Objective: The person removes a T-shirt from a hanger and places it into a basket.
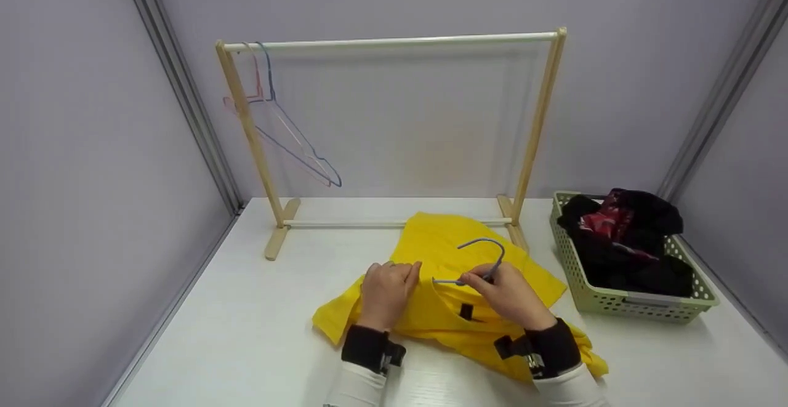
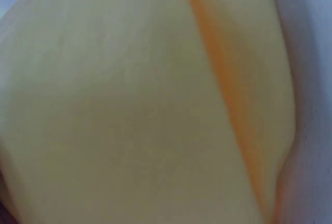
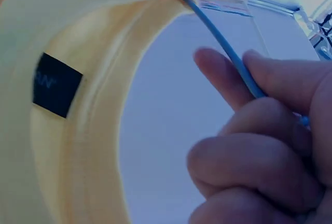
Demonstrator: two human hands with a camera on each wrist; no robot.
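A yellow T-shirt (image 1: 452,241) lies spread on the white table, its neckline facing the person and a black label (image 3: 58,85) inside the collar. My left hand (image 1: 386,290) grips the shirt beside the neckline, fingers curled into the cloth. In my right hand (image 1: 511,293) a blue hanger (image 1: 503,252) is pinched between thumb and fingers near the base of its hook. One arm of the hanger passes into the neck opening, and the cloth hides its far end. Yellow fabric (image 2: 129,99) fills most of the left wrist view.
Behind the shirt stands a wooden rack with a white rail (image 1: 394,42). A pink hanger (image 1: 257,74) and a dark blue hanger (image 1: 269,74) hang at its left end. At the right, a green basket (image 1: 646,308) holds dark and red clothes (image 1: 640,259).
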